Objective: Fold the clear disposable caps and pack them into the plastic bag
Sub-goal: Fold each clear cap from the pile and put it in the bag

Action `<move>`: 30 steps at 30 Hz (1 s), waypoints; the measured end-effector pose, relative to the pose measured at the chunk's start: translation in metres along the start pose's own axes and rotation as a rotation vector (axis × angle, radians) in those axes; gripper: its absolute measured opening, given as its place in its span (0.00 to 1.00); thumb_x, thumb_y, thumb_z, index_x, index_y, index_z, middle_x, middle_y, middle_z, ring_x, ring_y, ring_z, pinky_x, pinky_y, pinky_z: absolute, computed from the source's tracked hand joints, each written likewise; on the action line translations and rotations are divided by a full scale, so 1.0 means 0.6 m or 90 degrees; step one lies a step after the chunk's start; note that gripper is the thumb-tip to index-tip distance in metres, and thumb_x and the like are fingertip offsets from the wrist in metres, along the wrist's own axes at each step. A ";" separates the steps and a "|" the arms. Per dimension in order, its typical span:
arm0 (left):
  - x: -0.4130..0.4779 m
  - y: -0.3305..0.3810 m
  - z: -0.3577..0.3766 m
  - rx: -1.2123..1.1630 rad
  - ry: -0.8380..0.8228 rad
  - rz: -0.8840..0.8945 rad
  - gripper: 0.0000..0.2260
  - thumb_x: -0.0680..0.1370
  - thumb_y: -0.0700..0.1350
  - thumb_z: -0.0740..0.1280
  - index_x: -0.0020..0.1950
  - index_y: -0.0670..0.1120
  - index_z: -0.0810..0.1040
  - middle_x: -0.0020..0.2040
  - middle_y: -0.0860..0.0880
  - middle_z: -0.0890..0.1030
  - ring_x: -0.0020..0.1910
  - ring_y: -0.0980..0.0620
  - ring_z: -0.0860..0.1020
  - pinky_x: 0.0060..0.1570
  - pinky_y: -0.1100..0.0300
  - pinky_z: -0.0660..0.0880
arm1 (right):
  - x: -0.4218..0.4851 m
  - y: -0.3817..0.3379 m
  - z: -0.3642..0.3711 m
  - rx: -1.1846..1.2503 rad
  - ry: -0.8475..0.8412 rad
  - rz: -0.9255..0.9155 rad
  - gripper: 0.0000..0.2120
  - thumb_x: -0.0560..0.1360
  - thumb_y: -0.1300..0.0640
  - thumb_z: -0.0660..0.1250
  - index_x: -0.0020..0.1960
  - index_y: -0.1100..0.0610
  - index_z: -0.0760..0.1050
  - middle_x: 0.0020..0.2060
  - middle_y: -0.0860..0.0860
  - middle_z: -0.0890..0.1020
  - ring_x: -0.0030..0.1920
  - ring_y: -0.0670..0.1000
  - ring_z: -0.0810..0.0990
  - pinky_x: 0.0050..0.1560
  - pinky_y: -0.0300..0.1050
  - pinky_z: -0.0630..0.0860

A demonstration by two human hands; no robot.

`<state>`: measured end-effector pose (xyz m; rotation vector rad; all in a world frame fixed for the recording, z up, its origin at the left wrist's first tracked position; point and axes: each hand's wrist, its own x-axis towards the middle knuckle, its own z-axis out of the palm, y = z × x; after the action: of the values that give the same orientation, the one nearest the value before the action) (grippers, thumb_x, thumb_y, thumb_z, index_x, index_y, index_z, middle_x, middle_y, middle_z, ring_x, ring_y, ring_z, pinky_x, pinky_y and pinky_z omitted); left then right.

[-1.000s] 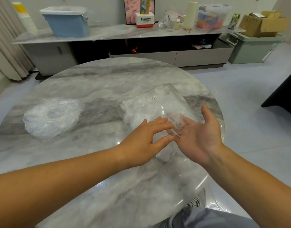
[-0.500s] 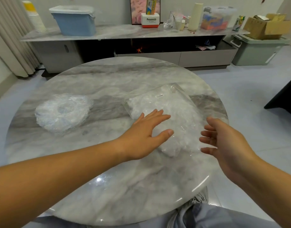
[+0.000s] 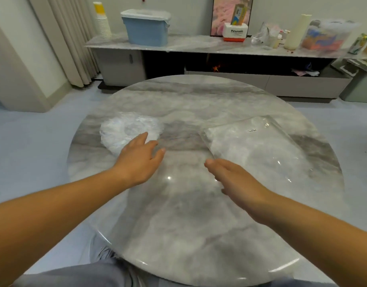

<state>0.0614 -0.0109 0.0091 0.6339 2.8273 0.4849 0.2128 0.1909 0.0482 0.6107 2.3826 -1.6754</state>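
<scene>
Fetch step: left hand [image 3: 137,160], fingers spread and empty, at the near edge of the cap pile [image 3: 124,129] (contact unclear), right hand [image 3: 234,179] flat, fingers together, holding nothing beside the plastic bag [image 3: 255,148] on the table [image 3: 178,214]; next, pinch one cap free to fold.

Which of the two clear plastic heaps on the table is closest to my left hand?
The loose round caps on the left; the left hand hovers over their near edge. The other heap lies inside the plastic bag, by the right hand.
</scene>
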 end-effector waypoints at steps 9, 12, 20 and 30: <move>0.045 -0.090 0.007 0.066 -0.016 -0.014 0.24 0.83 0.60 0.50 0.44 0.45 0.78 0.57 0.48 0.77 0.65 0.44 0.73 0.63 0.52 0.64 | 0.072 0.040 0.004 -0.213 0.076 -0.039 0.17 0.83 0.40 0.56 0.60 0.48 0.76 0.58 0.44 0.78 0.60 0.48 0.76 0.57 0.44 0.67; 0.039 -0.094 0.010 0.056 0.034 0.013 0.21 0.84 0.58 0.53 0.49 0.43 0.76 0.66 0.47 0.75 0.69 0.45 0.70 0.67 0.52 0.63 | 0.081 0.049 -0.005 -0.261 0.101 -0.064 0.17 0.82 0.40 0.56 0.58 0.50 0.77 0.54 0.44 0.79 0.56 0.48 0.77 0.52 0.43 0.69; -0.068 -0.040 0.002 -0.008 0.107 0.210 0.33 0.79 0.64 0.49 0.76 0.46 0.69 0.75 0.51 0.68 0.75 0.50 0.64 0.73 0.59 0.55 | 0.061 0.052 0.000 -0.261 0.132 -0.181 0.09 0.82 0.42 0.57 0.53 0.43 0.74 0.51 0.36 0.78 0.50 0.32 0.75 0.47 0.29 0.68; -0.148 -0.009 0.102 0.039 -0.090 0.432 0.21 0.80 0.57 0.60 0.70 0.52 0.76 0.65 0.54 0.76 0.63 0.53 0.75 0.65 0.53 0.72 | -0.015 0.107 -0.002 -0.434 0.114 -0.487 0.25 0.79 0.40 0.62 0.71 0.51 0.72 0.75 0.47 0.66 0.75 0.45 0.63 0.72 0.40 0.61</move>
<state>0.1541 -0.0385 -0.0385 1.5789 2.4416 0.4268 0.2481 0.2083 -0.0032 -0.3219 3.2949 -0.8268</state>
